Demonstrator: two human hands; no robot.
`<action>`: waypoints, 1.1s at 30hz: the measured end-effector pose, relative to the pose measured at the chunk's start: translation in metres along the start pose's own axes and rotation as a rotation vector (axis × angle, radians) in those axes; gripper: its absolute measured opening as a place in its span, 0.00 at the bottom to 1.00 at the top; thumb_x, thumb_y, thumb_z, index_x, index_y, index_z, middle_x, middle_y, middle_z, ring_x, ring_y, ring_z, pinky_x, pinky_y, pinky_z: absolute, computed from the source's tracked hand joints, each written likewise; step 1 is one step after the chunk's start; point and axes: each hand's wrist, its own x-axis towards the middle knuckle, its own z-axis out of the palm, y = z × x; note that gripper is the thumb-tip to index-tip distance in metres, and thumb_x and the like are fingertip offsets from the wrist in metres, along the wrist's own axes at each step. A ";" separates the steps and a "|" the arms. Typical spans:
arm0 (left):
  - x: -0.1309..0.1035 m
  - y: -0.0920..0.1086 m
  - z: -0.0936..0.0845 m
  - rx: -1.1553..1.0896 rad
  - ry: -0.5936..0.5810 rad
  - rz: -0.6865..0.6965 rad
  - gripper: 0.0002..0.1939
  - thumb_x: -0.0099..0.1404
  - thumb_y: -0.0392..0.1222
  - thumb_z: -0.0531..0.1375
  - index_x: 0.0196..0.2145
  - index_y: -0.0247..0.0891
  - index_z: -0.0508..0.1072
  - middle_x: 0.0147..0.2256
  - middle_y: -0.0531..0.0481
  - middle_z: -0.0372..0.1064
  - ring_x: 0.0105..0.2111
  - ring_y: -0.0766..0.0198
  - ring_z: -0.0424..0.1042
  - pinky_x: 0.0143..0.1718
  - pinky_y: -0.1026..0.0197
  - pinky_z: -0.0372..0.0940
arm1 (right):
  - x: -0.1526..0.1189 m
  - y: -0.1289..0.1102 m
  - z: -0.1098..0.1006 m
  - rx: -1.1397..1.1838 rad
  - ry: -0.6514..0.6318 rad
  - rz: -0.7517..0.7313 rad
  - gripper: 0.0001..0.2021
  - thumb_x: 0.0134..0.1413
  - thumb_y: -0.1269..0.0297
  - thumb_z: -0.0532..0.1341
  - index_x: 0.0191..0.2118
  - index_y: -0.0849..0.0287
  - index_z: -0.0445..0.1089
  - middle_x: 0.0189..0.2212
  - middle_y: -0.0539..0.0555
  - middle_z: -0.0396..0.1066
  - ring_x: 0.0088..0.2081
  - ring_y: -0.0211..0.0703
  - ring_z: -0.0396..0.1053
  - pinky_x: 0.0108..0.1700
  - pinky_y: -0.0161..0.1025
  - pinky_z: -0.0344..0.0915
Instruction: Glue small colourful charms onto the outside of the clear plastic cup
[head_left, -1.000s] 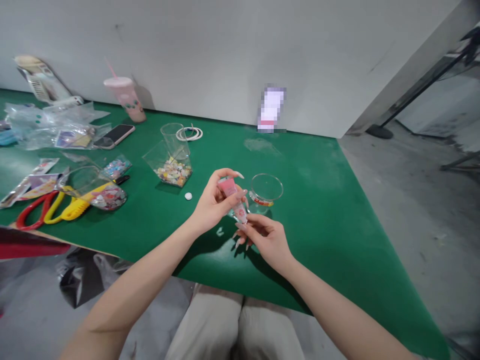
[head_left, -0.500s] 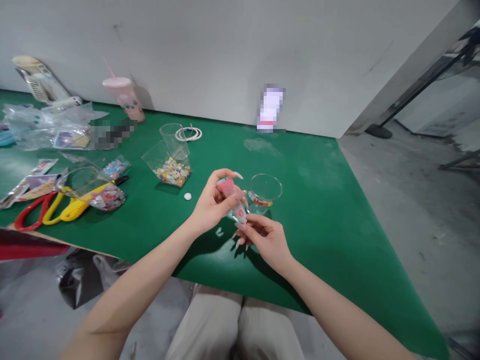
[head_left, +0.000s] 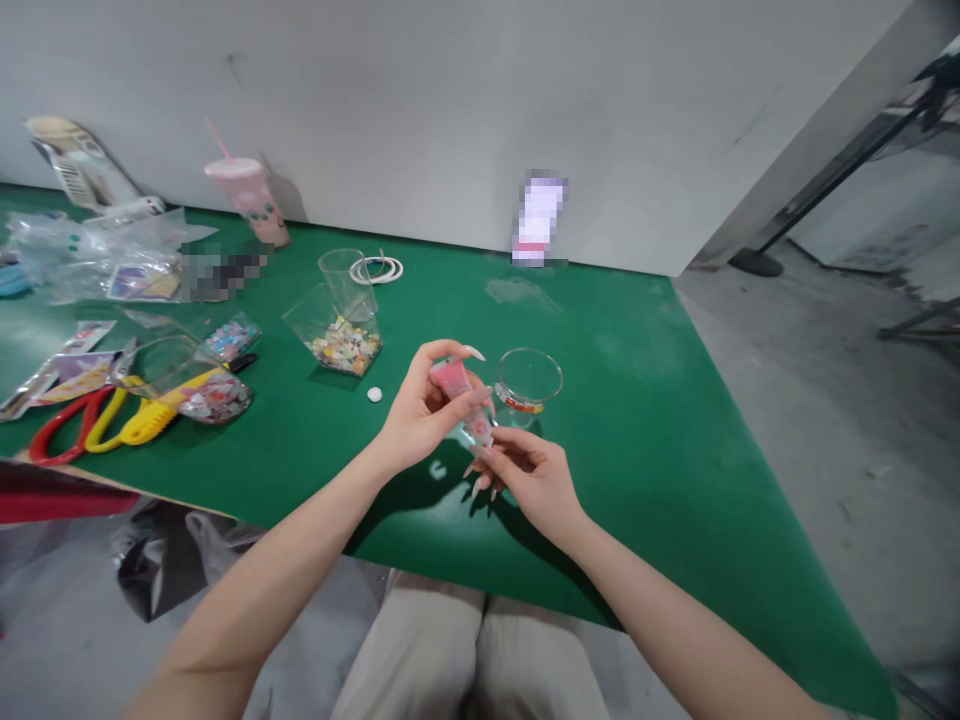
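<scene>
My left hand (head_left: pixel 424 405) is wrapped round a small pink and clear tube (head_left: pixel 456 380), which is tilted with its narrow end down to the right. At that narrow end my right hand (head_left: pixel 536 480) has its thumb and fingers pinched together; whatever small thing they hold there is hidden. Just behind my hands stands a round clear dish (head_left: pixel 530 376) with some red and orange pieces at its near side. A small white cap (head_left: pixel 374 395) lies on the green table left of my left hand.
Clear cups with beads (head_left: pixel 346 346) and reddish pieces (head_left: pixel 217 397), red-handled scissors (head_left: pixel 64 428), a yellow tool (head_left: pixel 154 418) and plastic bags (head_left: pixel 82 250) lie to the left. Behind are white rings (head_left: pixel 376 271), a pink tumbler (head_left: pixel 251 200) and an upright phone (head_left: pixel 540 218).
</scene>
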 end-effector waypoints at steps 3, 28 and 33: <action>-0.002 -0.002 0.000 0.019 -0.017 0.040 0.17 0.62 0.35 0.60 0.45 0.43 0.57 0.28 0.57 0.71 0.22 0.70 0.73 0.24 0.68 0.70 | 0.000 0.001 -0.001 0.016 0.000 0.005 0.14 0.45 0.55 0.66 0.35 0.60 0.74 0.21 0.51 0.74 0.19 0.34 0.69 0.20 0.30 0.65; -0.009 -0.003 -0.005 0.405 0.022 0.301 0.16 0.57 0.35 0.63 0.43 0.42 0.67 0.30 0.54 0.73 0.29 0.68 0.73 0.36 0.63 0.68 | 0.005 0.002 -0.003 0.037 0.014 0.063 0.16 0.44 0.55 0.67 0.36 0.61 0.74 0.18 0.50 0.72 0.16 0.33 0.67 0.20 0.31 0.65; -0.005 0.004 -0.001 0.264 0.160 0.195 0.16 0.59 0.38 0.61 0.43 0.43 0.61 0.29 0.56 0.71 0.24 0.69 0.73 0.27 0.64 0.68 | 0.004 0.002 -0.002 0.044 0.023 0.099 0.17 0.43 0.55 0.67 0.38 0.61 0.75 0.19 0.50 0.73 0.17 0.32 0.67 0.20 0.30 0.66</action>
